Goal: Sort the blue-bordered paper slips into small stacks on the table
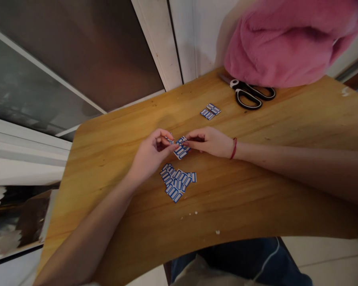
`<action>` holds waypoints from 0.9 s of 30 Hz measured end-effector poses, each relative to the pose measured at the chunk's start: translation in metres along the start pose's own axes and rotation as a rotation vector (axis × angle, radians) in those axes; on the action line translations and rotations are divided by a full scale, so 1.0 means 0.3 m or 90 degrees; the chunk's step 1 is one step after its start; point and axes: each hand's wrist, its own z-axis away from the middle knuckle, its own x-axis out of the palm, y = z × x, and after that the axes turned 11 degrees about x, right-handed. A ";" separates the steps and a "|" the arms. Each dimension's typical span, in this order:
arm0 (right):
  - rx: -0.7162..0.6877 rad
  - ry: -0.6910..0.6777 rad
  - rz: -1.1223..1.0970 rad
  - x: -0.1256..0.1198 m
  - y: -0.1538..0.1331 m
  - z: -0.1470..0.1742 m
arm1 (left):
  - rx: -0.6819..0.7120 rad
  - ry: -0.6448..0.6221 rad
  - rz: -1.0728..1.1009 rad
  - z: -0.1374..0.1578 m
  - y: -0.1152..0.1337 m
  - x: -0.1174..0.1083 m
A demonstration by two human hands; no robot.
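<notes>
Above the middle of the table, my left hand (155,149) pinches a small piece of blue-bordered white labels (181,152) between thumb and fingers. My right hand (207,141), with a red string on its wrist, has its fingertips closed on the right side of the same piece. Another blue-and-white bit shows behind the left fingers, partly hidden. Just below the hands lies a loose, overlapping pile of similar label pieces (176,180). Farther back, a small group of label pieces (210,111) rests flat on the wood.
Scissors with black-and-white handles (250,94) lie at the back of the wooden table (131,234), their blades partly under a pink plush cloth (283,51). White scraps (196,213) dot the near side. A wall and dark glass panels (86,43) border the far left.
</notes>
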 end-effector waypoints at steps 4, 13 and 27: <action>0.004 -0.053 -0.009 -0.004 0.001 0.000 | 0.012 0.019 -0.006 0.005 -0.010 0.007; 0.021 -0.109 0.017 -0.006 -0.003 0.007 | 0.016 0.038 -0.093 0.030 -0.015 0.038; -0.031 0.185 0.208 0.008 -0.002 0.015 | 0.179 0.018 -0.338 0.028 -0.063 0.029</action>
